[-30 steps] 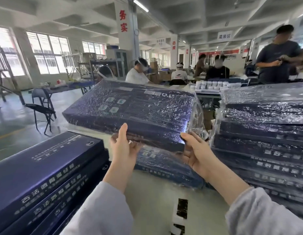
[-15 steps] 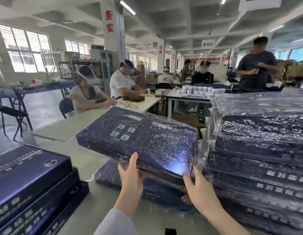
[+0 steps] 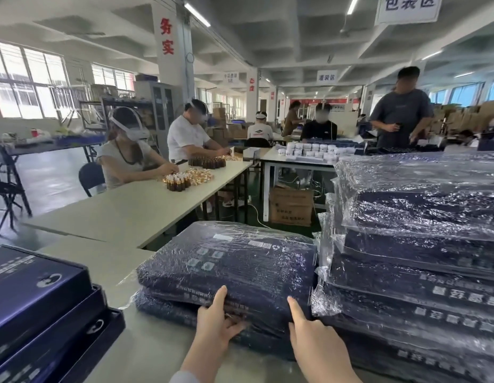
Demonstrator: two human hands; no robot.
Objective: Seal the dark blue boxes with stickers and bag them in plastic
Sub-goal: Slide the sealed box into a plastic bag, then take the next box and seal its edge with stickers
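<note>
Since half a second ago we have lowered the top bagged box (image 3: 229, 272). It was held tilted in the air and now lies on the lower bagged box (image 3: 163, 308), on the near middle of the table (image 3: 107, 264).

Left hand (image 3: 215, 327): thumb flat on the top face, fingers curled under the near edge, wedged between the two boxes.
Right hand (image 3: 315, 341): one straight digit against the same near edge. Its other fingers are hidden behind the hand, so we cannot tell the grip.

Just right, touching or nearly so: a tall stack of bagged boxes (image 3: 423, 244) with crinkled plastic that blocks the view beyond.
Near left: unbagged dark blue boxes (image 3: 38, 294) stacked, white logo on the ends, print too blurred to read.

Far left: two seated workers in headsets at a long table, brown bottles (image 3: 179, 183) clustered on it.
Far middle: white jars (image 3: 309, 150) on another table, with a cardboard carton (image 3: 291, 207) beneath.
Far right: a standing person in a grey tee (image 3: 400, 111).

Writing: the pillar (image 3: 167, 37) reads 务实 in red. The hanging signs read 包装区 (image 3: 409, 5) and 灌装区 (image 3: 326, 77).
</note>
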